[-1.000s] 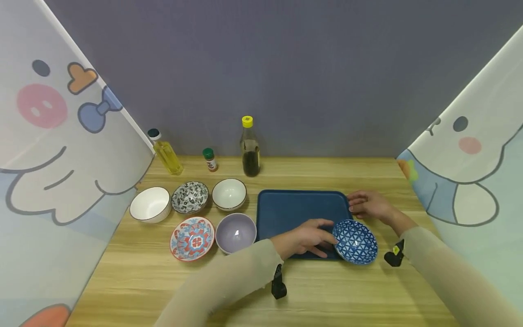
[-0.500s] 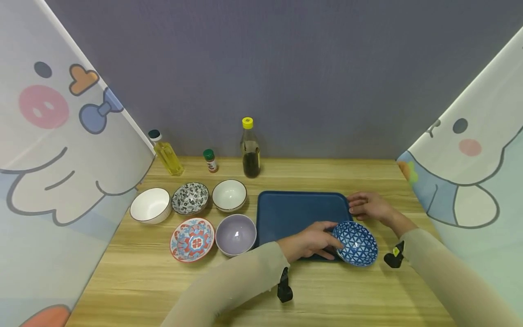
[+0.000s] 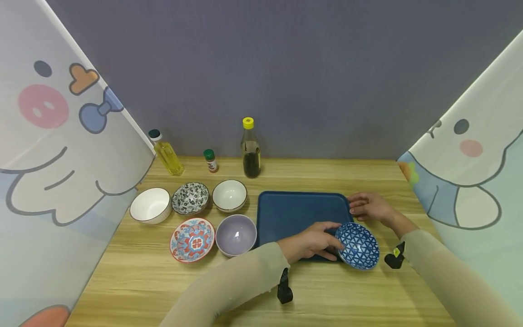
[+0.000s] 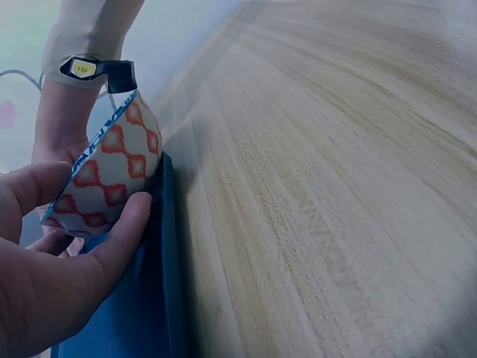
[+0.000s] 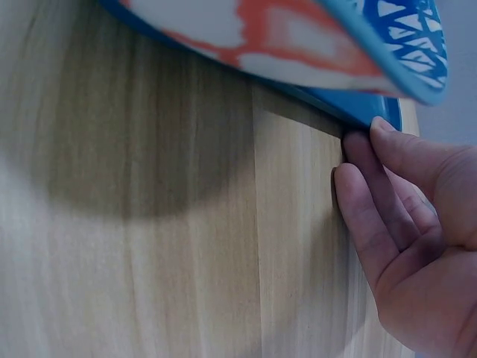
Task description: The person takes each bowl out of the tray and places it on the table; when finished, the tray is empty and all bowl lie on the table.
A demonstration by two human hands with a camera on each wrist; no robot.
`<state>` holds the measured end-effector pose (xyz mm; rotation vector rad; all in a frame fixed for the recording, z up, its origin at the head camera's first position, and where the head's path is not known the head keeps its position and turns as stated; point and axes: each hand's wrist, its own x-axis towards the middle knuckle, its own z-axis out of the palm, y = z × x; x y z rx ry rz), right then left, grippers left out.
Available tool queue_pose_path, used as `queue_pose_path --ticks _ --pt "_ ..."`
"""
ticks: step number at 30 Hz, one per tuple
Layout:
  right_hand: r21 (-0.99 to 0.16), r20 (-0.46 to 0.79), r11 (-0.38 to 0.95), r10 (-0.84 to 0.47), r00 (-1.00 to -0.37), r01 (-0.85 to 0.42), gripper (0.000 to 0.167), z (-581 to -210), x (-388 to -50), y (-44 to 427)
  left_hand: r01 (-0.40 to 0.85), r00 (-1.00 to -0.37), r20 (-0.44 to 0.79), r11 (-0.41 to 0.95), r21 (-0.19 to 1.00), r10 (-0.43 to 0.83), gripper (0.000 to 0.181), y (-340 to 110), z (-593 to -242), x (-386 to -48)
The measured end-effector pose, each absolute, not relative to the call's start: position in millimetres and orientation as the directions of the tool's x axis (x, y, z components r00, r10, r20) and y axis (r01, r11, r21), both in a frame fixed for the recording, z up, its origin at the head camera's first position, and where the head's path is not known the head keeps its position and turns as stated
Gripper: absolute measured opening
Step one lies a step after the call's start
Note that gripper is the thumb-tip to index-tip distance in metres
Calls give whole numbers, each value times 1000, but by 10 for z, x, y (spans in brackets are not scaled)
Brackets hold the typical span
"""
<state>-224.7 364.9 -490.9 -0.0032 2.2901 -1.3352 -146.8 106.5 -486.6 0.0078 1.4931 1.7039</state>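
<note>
My left hand [image 3: 313,241] holds a bowl [image 3: 357,246] by its left rim, over the front right corner of a dark blue tray [image 3: 300,213]. The bowl's inside is blue with white triangles; its outside [image 4: 112,168], in the left wrist view, is white with an orange-red pattern. It is tilted, and in the right wrist view it hangs above the table. My right hand [image 3: 371,208] rests beside the tray's right edge. In the right wrist view, the thumb tip touches the tray's rim [image 5: 358,104], and the loosely extended fingers [image 5: 365,212] lie close to that edge.
Left of the tray stand a purple bowl [image 3: 236,235], a red-patterned bowl [image 3: 192,240], a small white bowl [image 3: 229,196], a black-floral bowl [image 3: 190,198] and a deeper white bowl [image 3: 150,205]. Behind are an oil bottle [image 3: 168,156], a green-capped jar [image 3: 210,161] and a dark sauce bottle [image 3: 251,156].
My left hand has reached slightly right, its fingers coming further over the bowl's rim. The bowl has shifted slightly right and toward me. My right hand stays at the tray's edge.
</note>
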Motion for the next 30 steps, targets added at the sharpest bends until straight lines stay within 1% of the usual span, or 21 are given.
queue_pose_path --ticks 6,17,23,30 --pt "-823 -399 521 -245 -884 227 59 -4920 -2236 3657 -559 -638 -492 82 825 593 55 1053 -4882 -1468" --pt "-825 -394 517 -242 -886 226 59 -4925 -2226 3659 -557 -652 -503 91 825 568 52 1055 -4843 -1418" --pt "-828 -396 512 -244 -885 229 58 -4927 -2219 3649 -570 -659 -488 44 821 572 52 1028 -4780 -1404" --pt "-824 -379 530 -255 -889 199 57 -4915 -2235 3664 -563 -662 -448 -5 826 600 54 903 -4612 -1435"
